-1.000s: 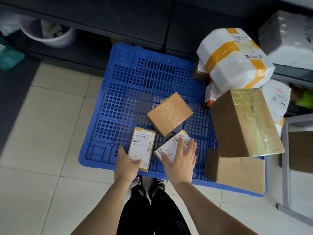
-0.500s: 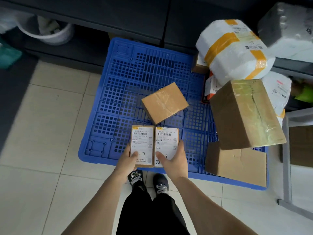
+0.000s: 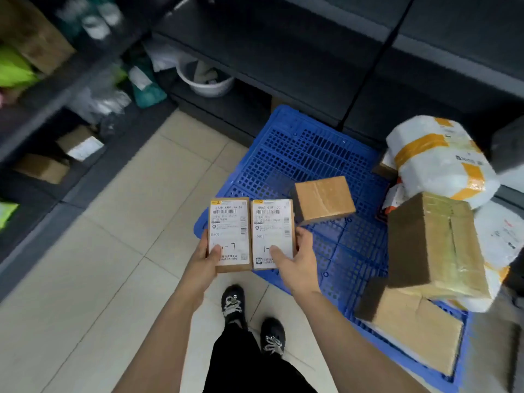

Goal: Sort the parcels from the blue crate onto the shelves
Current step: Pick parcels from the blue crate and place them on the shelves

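I hold two small flat parcels side by side, labels up, above the floor at the blue crate's (image 3: 297,154) near-left corner. My left hand (image 3: 205,260) grips the left parcel (image 3: 229,231), thumb on its label. The right parcel (image 3: 272,231) sits in my right hand (image 3: 297,258), thumb across its label. On the crate lie a small brown box (image 3: 324,198), a large taped box (image 3: 433,245), a flat carton (image 3: 416,324) and a white bag with yellow tape (image 3: 436,163).
Dark shelves (image 3: 56,89) run along the left, holding cartons (image 3: 42,168), green bags and plastic wraps. More dark shelving (image 3: 283,52) stands behind the crate with a white bucket (image 3: 209,83) under it. Beige floor tiles (image 3: 113,251) lie between; my shoes (image 3: 234,303) stand below the parcels.
Both hands have lifted the two parcels off the crate and brought them level. My view has swung left, bringing the left shelves into sight.
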`<state>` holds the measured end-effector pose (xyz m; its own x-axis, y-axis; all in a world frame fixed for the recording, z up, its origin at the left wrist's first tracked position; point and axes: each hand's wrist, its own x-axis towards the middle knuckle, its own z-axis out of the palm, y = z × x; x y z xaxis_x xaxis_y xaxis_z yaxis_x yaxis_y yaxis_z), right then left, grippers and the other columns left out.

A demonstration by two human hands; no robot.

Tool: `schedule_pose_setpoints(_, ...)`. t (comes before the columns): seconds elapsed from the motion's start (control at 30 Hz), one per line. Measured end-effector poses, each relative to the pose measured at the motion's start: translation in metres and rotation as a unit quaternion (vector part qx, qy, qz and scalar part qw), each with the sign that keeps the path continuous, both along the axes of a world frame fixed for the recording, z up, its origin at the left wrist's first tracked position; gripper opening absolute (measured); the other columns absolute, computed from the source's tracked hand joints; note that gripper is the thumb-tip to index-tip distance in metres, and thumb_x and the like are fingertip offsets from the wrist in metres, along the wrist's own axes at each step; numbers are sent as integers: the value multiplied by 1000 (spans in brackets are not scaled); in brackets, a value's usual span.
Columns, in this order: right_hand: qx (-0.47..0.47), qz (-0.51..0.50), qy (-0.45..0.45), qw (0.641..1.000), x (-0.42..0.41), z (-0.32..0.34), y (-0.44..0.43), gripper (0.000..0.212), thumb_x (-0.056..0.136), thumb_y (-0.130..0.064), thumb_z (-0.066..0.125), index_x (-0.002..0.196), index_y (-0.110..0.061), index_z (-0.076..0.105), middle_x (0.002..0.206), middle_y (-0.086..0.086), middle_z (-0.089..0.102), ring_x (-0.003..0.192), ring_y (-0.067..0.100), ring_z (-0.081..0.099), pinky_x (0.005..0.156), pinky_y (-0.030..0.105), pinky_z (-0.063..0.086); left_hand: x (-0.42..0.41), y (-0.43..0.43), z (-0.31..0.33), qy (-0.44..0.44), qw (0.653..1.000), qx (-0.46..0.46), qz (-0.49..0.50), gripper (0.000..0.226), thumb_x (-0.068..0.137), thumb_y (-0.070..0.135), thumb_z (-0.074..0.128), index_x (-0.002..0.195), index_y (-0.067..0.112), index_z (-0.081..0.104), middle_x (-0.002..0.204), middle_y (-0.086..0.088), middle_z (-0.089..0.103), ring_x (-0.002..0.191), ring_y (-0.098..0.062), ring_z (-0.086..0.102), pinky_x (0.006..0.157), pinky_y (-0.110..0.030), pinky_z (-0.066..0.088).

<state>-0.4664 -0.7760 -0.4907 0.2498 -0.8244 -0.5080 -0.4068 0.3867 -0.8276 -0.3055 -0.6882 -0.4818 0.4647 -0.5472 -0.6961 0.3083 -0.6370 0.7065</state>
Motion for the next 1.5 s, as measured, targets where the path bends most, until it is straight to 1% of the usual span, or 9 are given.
schedule_pose_setpoints(0.1,-46,50,-55,996,40,41,6,49,84,-14,72,122,-30,47,110,-14,63,102,0,61,96,40,52,25,26,42,-26,997,-41,65,44,104,17,37,140,42,36,118,12,63,98,-6,59,75,-26,45)
schedule_pose_setpoints(0.27,-104,152,-144,972,126,104,34,56,71,-41,65,117,-65,45,127,-16,58,121,8,53,102,45,46,79,80,97,-68,980,-78,168,37,103,26,40,133,47,39,118,13,65,107,-15,60,84,-37,47)
schedule_pose_setpoints(0.4,-107,250,-203,941,200,143,64,62,78,-21,65,124,-60,48,129,-19,59,124,7,53,107,44,42,132,131,133,-87,959,-103,247,38,103,30,40,138,45,39,120,12,64,108,-17,61,86,-42,48)
schedule_pose_setpoints(0.57,-125,310,-248,909,296,174,114,68,75,-22,67,135,-43,44,138,-11,55,130,7,49,112,38,37,210,198,173,-140,936,-124,300,30,103,31,39,129,48,40,117,14,65,102,-12,61,86,-40,50)
schedule_pose_setpoints(0.73,-143,348,-282,883,389,204,180,48,82,-10,73,113,-37,48,118,-7,61,104,0,59,87,11,44,286,273,206,-183,912,-137,341,32,102,33,44,130,47,42,119,16,64,105,-13,61,85,-39,51)
schedule_pose_setpoints(0.93,-176,381,-305,855,489,226,238,47,72,-33,71,113,-41,50,120,-8,59,110,8,56,97,37,48,360,336,225,-207,869,-143,426,25,101,30,47,122,42,50,118,11,65,105,-17,63,85,-46,55)
schedule_pose_setpoints(1.07,-192,429,-308,827,556,234,266,55,84,-25,73,131,-39,48,124,-10,48,108,-17,45,100,25,40,410,365,237,-233,855,-147,440,31,100,21,48,120,45,46,115,16,63,105,-13,62,79,-37,54)
schedule_pose_setpoints(1.33,-166,505,-320,784,699,239,329,58,86,-36,70,138,-39,44,134,-8,46,116,1,49,103,36,46,510,430,249,-303,841,-122,431,66,83,9,73,125,48,40,113,27,61,107,-1,56,80,-25,49)
schedule_pose_setpoints(1.5,-158,559,-311,752,760,244,375,67,91,-38,63,148,-41,28,137,-8,40,109,-3,44,94,21,37,556,477,251,-333,829,-85,441,85,76,11,80,137,43,31,130,17,55,122,-11,51,101,-46,47)
